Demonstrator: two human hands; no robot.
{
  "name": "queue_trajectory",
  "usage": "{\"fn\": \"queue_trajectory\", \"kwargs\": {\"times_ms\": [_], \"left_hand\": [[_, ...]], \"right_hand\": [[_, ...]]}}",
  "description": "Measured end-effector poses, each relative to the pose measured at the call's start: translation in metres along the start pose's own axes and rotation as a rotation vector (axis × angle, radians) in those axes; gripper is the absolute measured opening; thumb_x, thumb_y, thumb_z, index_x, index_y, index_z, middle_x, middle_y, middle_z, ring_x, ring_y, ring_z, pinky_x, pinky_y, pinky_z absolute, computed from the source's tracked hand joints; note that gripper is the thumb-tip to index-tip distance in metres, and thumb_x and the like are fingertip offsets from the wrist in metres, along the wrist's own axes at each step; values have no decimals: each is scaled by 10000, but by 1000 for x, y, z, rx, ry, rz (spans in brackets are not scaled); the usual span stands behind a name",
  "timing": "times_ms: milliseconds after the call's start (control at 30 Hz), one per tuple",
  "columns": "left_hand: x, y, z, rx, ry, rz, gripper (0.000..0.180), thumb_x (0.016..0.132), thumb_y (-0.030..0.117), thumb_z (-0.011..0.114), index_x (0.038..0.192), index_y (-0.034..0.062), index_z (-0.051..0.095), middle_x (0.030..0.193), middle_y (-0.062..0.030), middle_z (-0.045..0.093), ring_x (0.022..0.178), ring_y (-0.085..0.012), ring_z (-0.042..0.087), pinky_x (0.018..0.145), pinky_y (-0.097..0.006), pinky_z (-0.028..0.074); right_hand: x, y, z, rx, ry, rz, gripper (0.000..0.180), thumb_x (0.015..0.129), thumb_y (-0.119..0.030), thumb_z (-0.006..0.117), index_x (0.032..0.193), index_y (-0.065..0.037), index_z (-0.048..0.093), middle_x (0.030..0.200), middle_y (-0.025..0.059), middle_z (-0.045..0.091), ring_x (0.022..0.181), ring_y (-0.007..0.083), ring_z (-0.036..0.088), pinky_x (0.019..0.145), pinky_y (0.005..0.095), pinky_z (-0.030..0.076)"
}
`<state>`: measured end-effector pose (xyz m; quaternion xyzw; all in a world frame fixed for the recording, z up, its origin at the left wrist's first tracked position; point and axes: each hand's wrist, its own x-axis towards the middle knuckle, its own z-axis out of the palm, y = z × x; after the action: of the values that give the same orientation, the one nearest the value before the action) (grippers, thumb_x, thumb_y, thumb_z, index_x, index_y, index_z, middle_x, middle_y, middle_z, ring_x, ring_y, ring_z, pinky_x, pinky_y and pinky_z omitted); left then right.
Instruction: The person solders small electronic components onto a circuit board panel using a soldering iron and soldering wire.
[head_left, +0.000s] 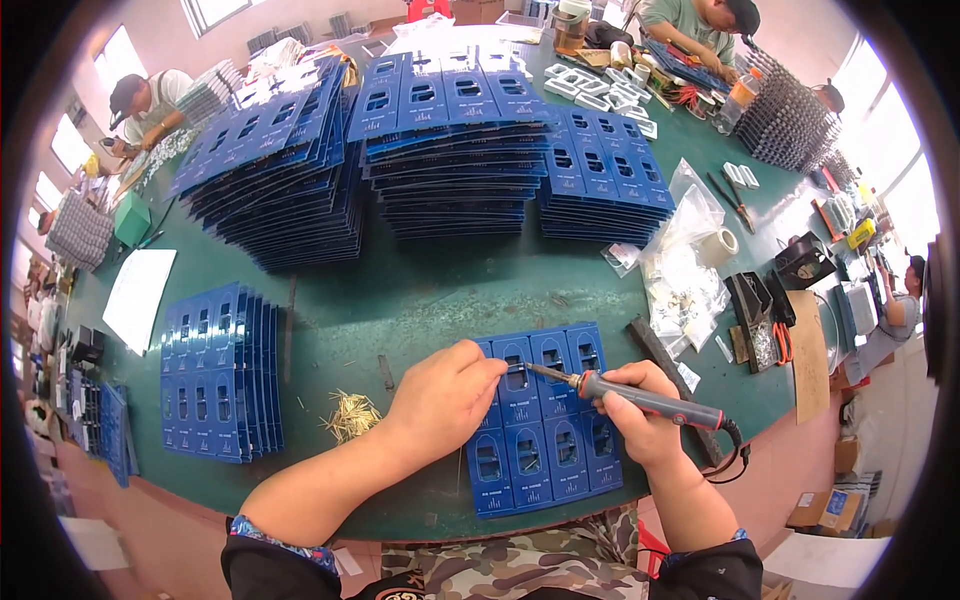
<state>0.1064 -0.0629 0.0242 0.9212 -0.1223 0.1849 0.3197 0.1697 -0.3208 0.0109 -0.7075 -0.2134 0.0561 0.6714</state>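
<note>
The person's right hand [640,415] is closed around a soldering iron [640,398], tip pointing toward ten o'clock onto a blue circuit board panel [545,420] lying flat near the table's near edge. The left hand [443,395] rests on the panel's left part, fingers pinched together beside the iron's tip; what they pinch is too small to tell. A pile of small brass pins [350,415] lies at nine o'clock from that hand on the green table [420,290], with stacks of blue panels [450,140] at twelve o'clock

Right hand [640,415] holds a soldering iron [640,398] to a blue panel [540,420], left hand [445,395] perhaps feeding solder
</note>
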Motion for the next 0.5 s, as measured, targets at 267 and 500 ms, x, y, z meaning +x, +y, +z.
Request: {"fn": "queue_trajectory", "kwargs": {"times_ms": [267,500], "left_hand": [[0,0,1,17,-14,1,116,843,51,685,959,41,684,838,-85,602,728,-282,628,620,-382,522],[2,2,-1,34,-37,5,117,841,54,686,958,44,684,833,-84,595,729,-281,627,617,-382,521]], "right_hand": [[0,1,0,-38,-18,12,174,828,-68,715,960,27,655,793,74,671,682,116,618,622,265,476],[1,0,-1,-37,-23,13,168,828,-68,711,957,24,658,813,83,679,684,127,624,624,273,482]]}}
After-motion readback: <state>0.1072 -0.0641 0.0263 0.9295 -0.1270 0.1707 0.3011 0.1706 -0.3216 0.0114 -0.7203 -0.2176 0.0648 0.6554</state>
